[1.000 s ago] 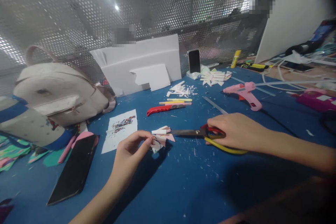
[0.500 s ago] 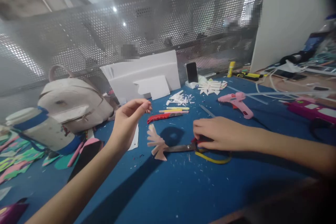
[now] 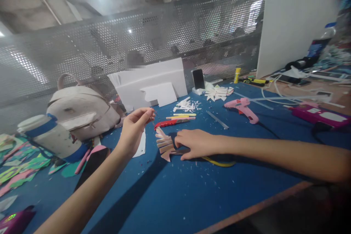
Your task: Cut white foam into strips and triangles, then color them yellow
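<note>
Right hand (image 3: 193, 143) flat and open on the blue table (image 3: 175, 190), fingertips touching the pink paper fan (image 3: 163, 144) near the table's middle. Left hand (image 3: 135, 128) up in the air, fingers pinched; can't tell on what. Pink glue gun (image 3: 241, 108) farther back

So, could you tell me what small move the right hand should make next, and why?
Probably close the right hand on the paper cutout: its fingertips already touch it on the table, while the left hand is raised, pinched.
</note>
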Motion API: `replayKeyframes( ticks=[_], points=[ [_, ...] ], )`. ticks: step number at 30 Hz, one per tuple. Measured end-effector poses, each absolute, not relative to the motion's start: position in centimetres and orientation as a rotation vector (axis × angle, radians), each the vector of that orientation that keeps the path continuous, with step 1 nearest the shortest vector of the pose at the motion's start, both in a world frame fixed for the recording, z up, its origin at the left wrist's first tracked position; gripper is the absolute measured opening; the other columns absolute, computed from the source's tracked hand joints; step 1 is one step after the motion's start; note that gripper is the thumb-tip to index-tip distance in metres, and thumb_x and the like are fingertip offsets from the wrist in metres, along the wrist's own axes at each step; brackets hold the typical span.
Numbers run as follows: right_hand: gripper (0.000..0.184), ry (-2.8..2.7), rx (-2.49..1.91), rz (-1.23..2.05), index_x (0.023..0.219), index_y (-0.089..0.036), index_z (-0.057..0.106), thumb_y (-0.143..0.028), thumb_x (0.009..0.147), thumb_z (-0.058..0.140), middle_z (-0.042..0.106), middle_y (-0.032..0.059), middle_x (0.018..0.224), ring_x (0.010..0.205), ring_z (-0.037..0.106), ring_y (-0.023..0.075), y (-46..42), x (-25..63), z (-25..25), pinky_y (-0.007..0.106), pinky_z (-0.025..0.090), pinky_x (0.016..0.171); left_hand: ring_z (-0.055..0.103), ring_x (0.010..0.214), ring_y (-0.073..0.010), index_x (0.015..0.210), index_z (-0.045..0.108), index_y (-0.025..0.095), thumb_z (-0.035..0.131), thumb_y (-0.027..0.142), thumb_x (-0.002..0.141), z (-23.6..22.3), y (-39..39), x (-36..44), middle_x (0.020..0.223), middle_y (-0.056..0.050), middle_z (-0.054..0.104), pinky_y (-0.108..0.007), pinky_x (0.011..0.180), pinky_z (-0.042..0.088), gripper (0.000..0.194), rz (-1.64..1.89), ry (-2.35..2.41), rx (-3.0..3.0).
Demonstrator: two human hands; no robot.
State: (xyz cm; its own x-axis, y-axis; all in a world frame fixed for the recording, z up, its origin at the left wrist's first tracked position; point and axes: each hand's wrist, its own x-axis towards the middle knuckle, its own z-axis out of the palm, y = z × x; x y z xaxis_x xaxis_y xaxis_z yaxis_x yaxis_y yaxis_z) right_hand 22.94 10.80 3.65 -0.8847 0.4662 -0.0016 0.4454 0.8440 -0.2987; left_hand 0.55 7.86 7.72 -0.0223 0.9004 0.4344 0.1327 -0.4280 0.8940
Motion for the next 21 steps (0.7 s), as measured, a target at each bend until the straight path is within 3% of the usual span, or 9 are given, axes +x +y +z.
replayKeyframes(
  ticks=[8, 21],
  points=[
    [0.014, -2.891, -0.757, 0.426, 0.081, -0.019, 0.058, -0.029, 0.074, 0.064, 0.063, 0.0036, 0.082, 0.073, 0.055, 0.0183, 10.4, 22.7, 2.8, 0.025, 0.025, 0.052, 0.063, 0.088, -0.0163, 0.101, 0.061, 0.014, 0.061, 0.035, 0.091, 7.4, 7.6, -0.6, 0.1, -0.004, 0.064, -0.036, 0.079, 0.054, 0.023, 1.52, 1.127, 1.566],
    [0.022, -2.715, -0.822, 0.622, 0.09, -0.02, 0.056, -0.038, 0.079, 0.062, 0.064, 0.0007, 0.089, 0.074, 0.057, 0.015, 10.9, 24.7, 4.2, 0.024, 0.035, 0.058, 0.063, 0.084, -0.0149, 0.1, 0.061, 0.013, 0.062, 0.031, 0.091, 9.2, 8.4, -2.0, 0.098, -0.004, 0.063, -0.033, 0.074, 0.055, 0.02, 1.68, 1.07, 1.432]
  ],
)
